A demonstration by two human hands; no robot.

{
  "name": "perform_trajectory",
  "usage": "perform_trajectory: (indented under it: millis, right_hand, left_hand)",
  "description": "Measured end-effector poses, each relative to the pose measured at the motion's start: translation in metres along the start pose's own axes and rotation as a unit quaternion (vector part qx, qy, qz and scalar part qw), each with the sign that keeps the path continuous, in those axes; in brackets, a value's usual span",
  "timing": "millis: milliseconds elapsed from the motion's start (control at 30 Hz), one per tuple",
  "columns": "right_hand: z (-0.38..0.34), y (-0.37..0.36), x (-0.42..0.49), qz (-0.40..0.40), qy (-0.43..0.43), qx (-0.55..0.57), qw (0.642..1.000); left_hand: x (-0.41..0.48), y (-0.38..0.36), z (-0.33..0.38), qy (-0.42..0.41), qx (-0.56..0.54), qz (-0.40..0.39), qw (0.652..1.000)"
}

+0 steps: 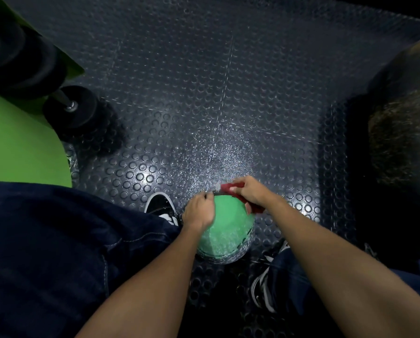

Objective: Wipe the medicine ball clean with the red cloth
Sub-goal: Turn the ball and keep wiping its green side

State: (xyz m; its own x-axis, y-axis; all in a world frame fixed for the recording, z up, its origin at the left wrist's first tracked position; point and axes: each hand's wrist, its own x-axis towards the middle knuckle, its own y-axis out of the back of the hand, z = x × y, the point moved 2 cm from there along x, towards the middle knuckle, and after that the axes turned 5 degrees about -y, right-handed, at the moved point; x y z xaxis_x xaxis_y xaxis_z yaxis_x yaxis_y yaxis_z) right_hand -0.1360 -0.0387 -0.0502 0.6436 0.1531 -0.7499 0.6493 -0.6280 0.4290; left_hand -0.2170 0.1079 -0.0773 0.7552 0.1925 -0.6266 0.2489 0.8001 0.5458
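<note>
A green medicine ball [225, 229] with a dark band near its lower edge rests on the studded rubber floor between my feet. My left hand [199, 212] lies on the ball's upper left side, fingers curled over its top. My right hand [250, 191] grips the red cloth [235, 189] and presses it against the ball's upper right edge. Part of the cloth shows under my wrist, the rest is hidden by my fingers.
Black dumbbells [70, 109] on a green rack stand at the left. A green surface [21, 147] lies beside my left leg in dark jeans. My black-and-white shoes [161, 207] flank the ball. A dark rounded object [404, 123] sits at the right.
</note>
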Motion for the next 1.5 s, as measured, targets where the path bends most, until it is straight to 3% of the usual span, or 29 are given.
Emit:
perform_trajectory:
  millis: [100,233,300,533,633,733,833,967,1100,1267,1367,1433,1500]
  right_hand:
    - [0.000,0.015,-0.002,0.023,0.000,0.030,0.999]
    - [-0.014,0.013,-0.007,-0.048,0.138,-0.049,0.988]
    - [-0.006,-0.001,-0.002,-0.054,0.108,-0.033,0.992]
    - [0.016,0.013,0.000,0.055,-0.038,0.017,0.998]
    - [0.021,0.044,-0.009,0.088,-0.039,0.105,0.990]
    - [0.014,0.068,-0.020,0.102,0.004,0.144,0.984]
    - [0.002,0.068,-0.023,0.089,0.046,0.159,0.982]
    - [-0.012,0.033,-0.011,0.051,0.101,0.032,0.993]
    - [0.002,0.012,0.007,0.073,0.041,0.070,0.994]
    - [-0.007,0.030,0.010,0.028,0.006,-0.061,0.998]
    - [-0.027,0.041,0.007,0.034,0.072,0.012,0.997]
    - [-0.029,0.032,0.001,-0.010,0.123,0.002,0.992]
    - [-0.017,0.014,-0.002,-0.041,0.113,0.043,0.992]
  left_hand:
    - [0.000,0.004,-0.002,0.009,-0.009,-0.005,1.000]
    - [0.000,0.008,0.001,0.012,-0.025,-0.023,0.999]
    - [0.000,0.009,0.000,0.013,-0.050,-0.031,0.998]
    - [0.005,0.012,-0.002,0.027,-0.098,-0.062,0.993]
    - [0.033,0.016,-0.012,0.092,-0.140,-0.080,0.983]
    - [0.039,0.028,0.017,0.046,-0.086,-0.090,0.991]
    - [0.037,0.026,0.039,-0.006,-0.033,-0.103,0.994]
    - [0.045,0.017,0.034,-0.018,0.003,-0.081,0.997]
    - [0.039,0.018,0.032,-0.033,0.000,-0.068,0.997]
    - [0.032,0.015,0.025,-0.061,0.026,-0.060,0.996]
    - [0.029,0.015,0.024,-0.070,0.024,-0.055,0.996]
    - [0.027,0.016,0.024,-0.069,0.027,-0.053,0.996]
    - [0.023,0.017,0.024,-0.064,0.030,-0.050,0.996]
